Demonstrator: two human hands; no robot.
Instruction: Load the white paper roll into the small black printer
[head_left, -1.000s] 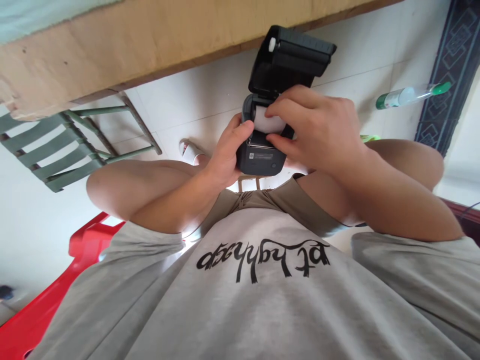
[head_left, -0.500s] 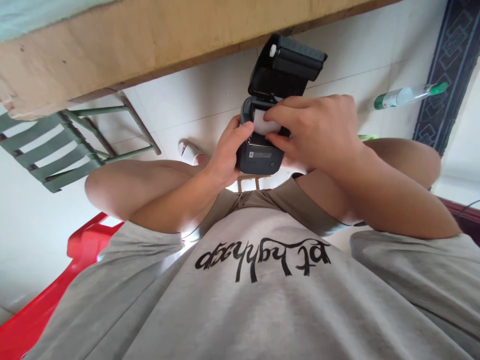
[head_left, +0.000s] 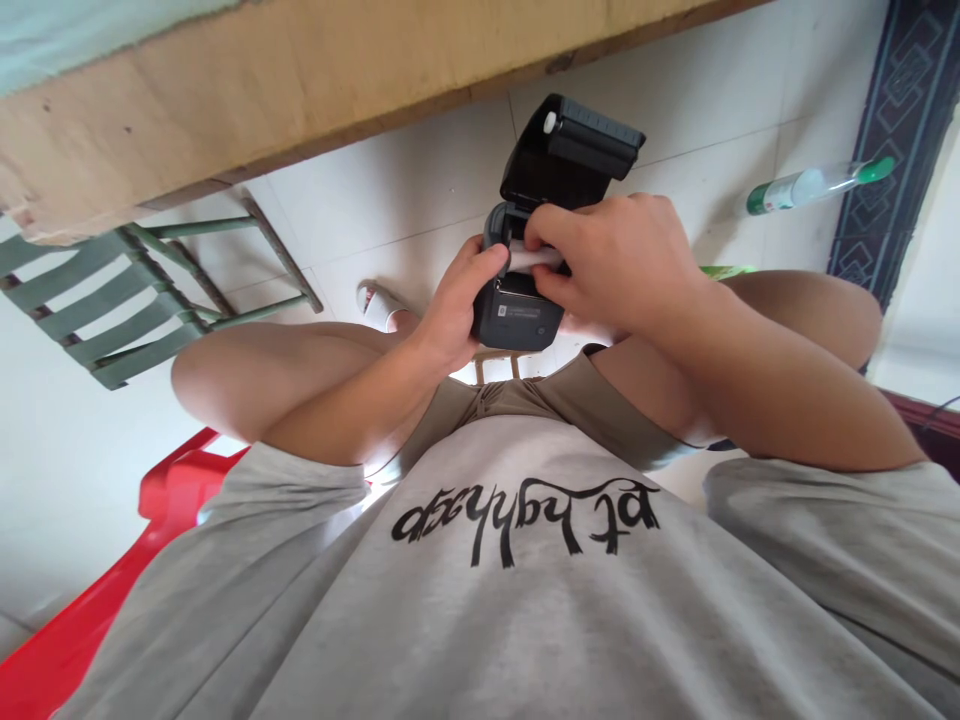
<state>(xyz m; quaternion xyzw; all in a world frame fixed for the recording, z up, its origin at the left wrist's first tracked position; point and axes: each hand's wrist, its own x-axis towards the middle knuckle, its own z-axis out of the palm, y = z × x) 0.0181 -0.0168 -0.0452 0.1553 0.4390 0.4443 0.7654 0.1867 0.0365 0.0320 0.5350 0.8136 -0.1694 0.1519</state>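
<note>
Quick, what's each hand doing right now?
Left hand: closed around the side of the black printer.
Right hand: closed on the white roll inside it.

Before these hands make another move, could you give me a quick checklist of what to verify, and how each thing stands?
1. Left hand steadying the black device: ok, gripping its side.
2. Lid open: ok, raised at the far end.
3. White roll in the opening: ok, partly visible there.
4. Right hand on the white roll: ok, thumb and finger at it.
5. White roll fully seated: cannot tell, fingers cover part.
</note>
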